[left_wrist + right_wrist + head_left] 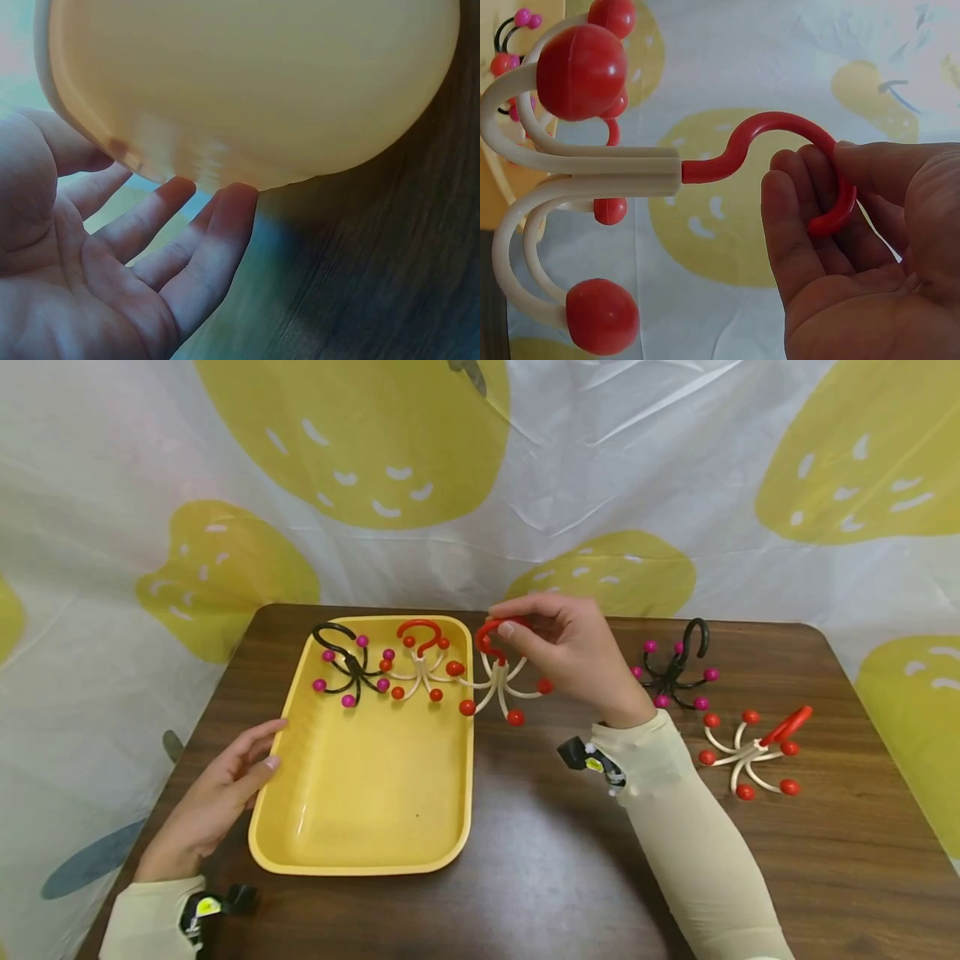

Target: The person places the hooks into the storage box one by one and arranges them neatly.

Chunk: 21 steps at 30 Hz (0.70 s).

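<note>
My right hand (558, 639) pinches the red hook of a white multi-arm hanger with red balls (498, 681), held just right of the yellow tray's (360, 827) far right corner. In the right wrist view the red hook (780, 142) curls round my fingers (799, 217) while the white arms (585, 169) spread left. Inside the tray's far end lie a black hanger with pink balls (348, 664) and a white hanger with a red hook (422, 662). My left hand (225, 785) rests open against the tray's left wall (247, 82), its fingertips (236, 199) touching it.
On the brown table (525, 860) to the right lie another black hanger with pink balls (675, 668) and another white hanger with a red hook (753, 750). A white cloth with yellow shapes (480, 460) hangs behind the table's far edge.
</note>
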Each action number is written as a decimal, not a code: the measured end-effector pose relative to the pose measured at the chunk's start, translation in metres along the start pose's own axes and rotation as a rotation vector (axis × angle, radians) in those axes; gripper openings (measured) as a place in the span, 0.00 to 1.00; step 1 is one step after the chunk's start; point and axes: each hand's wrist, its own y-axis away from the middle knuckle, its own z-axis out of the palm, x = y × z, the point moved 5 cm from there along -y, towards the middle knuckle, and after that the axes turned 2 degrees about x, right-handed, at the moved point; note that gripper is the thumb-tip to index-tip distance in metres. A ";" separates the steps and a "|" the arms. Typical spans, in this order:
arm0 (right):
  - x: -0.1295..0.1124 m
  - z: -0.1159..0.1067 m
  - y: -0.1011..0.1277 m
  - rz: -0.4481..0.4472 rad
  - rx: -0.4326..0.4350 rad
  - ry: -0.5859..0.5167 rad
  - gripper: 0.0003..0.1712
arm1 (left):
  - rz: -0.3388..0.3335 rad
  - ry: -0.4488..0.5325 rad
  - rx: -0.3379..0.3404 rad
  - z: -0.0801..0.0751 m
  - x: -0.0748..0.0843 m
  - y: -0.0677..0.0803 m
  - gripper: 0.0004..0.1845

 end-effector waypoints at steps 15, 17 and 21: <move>-0.008 0.033 -0.011 -0.066 -0.053 -0.015 0.12 | 0.016 0.010 -0.010 -0.001 -0.001 0.000 0.31; -0.006 0.038 -0.012 -0.070 -0.065 -0.012 0.11 | 0.017 0.014 -0.012 -0.001 -0.001 0.000 0.31; -0.003 0.046 -0.014 -0.069 -0.088 -0.005 0.11 | 0.015 0.014 -0.014 0.000 -0.002 0.000 0.31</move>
